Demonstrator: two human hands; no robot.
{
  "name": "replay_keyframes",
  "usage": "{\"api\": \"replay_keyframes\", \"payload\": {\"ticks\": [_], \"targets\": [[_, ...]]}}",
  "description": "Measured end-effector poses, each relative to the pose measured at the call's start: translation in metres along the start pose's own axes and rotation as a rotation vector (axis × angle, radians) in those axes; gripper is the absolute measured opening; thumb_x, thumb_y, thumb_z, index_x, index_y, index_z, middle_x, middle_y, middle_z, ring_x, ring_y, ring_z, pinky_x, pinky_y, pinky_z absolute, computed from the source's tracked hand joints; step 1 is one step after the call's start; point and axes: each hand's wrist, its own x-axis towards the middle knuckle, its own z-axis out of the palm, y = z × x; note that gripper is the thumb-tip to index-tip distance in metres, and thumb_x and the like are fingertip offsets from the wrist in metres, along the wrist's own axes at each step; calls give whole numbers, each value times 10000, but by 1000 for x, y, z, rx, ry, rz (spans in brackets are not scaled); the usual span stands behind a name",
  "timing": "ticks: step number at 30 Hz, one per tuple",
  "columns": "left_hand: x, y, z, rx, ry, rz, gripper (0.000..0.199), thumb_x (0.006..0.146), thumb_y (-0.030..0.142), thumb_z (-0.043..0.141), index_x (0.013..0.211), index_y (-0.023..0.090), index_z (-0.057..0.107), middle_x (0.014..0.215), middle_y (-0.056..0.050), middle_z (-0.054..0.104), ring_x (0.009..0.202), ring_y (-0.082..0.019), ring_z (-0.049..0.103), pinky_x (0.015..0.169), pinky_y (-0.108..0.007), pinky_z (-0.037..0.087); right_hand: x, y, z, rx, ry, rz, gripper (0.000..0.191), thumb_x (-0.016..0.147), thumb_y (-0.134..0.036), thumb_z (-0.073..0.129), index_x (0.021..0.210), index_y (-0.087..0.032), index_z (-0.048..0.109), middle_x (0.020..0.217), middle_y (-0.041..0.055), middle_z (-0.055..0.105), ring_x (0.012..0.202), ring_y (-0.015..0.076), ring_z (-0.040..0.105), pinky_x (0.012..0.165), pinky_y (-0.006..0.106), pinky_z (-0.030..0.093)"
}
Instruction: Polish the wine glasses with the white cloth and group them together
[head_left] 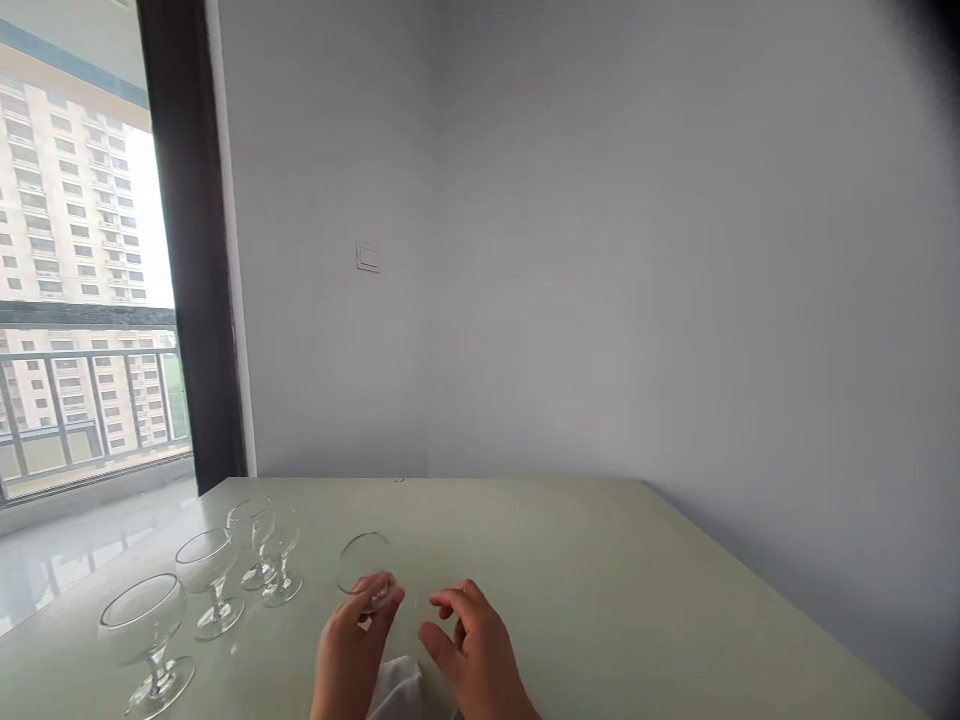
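Note:
My left hand (358, 630) grips a clear stemmed glass (365, 562) low down near its stem, bowl tilted up and away above the table. Beside it on the right, my right hand (469, 640) has thumb and fingers apart with nothing between them. A white cloth (399, 688) lies partly hidden below and between my hands. On the left of the table stand more stemmed glasses of the same kind, upright: a near one (144, 630), one behind it (206, 570), and two farther back, one of them (277, 545) nearest my left hand.
The pale green table (600, 580) reaches back to grey walls (540, 250). A light switch (367, 257) is on the wall. At the left, a dark frame (184, 240) borders a window with a balcony railing (94, 400) outside.

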Motion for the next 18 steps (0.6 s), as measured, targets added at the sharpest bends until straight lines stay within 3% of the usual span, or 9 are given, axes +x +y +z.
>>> {"api": "replay_keyframes", "payload": {"ticks": [3, 6, 10, 13, 18], "targets": [[-8, -8, 10, 120, -95, 170, 288, 675, 343, 614, 950, 313, 693, 941, -29, 709, 810, -234, 633, 738, -321, 464, 3, 1, 10, 112, 11, -4, 302, 745, -379, 614, 1013, -247, 652, 901, 33, 538, 597, 121, 462, 577, 250, 394], [-17, -14, 21, 146, -176, 322, 399, 676, 236, 583, 1052, 352, 648, 818, -5, 708, 790, -219, 637, 722, -298, 462, 6, 5, 22, 216, 68, 115, 258, 680, -334, 675, 901, -202, 682, 872, 52, 579, 658, 153, 529, 607, 265, 425], [-23, -20, 36, 81, -75, 350, 435, 673, 225, 560, 1084, 355, 615, 801, 7, 703, 680, -199, 620, 642, -283, 441, 8, 6, 26, 236, 107, 209, 187, 594, -243, 713, 765, -168, 701, 793, 55, 631, 641, 164, 547, 601, 273, 421], [-25, -25, 44, 52, -7, 340, 537, 644, 303, 611, 1176, 343, 544, 753, 21, 670, 556, -177, 542, 566, -278, 408, 16, 7, 14, 245, 194, 241, 180, 599, -231, 682, 756, -143, 693, 645, 25, 614, 575, 145, 526, 555, 256, 410], [-23, -39, 54, 96, -145, 320, 430, 651, 336, 590, 1080, 316, 599, 804, 15, 646, 543, -153, 510, 560, -269, 404, 50, 35, -42, 205, 418, 227, 281, 608, -323, 674, 812, -131, 690, 529, -16, 572, 474, 124, 484, 478, 243, 374]]}}
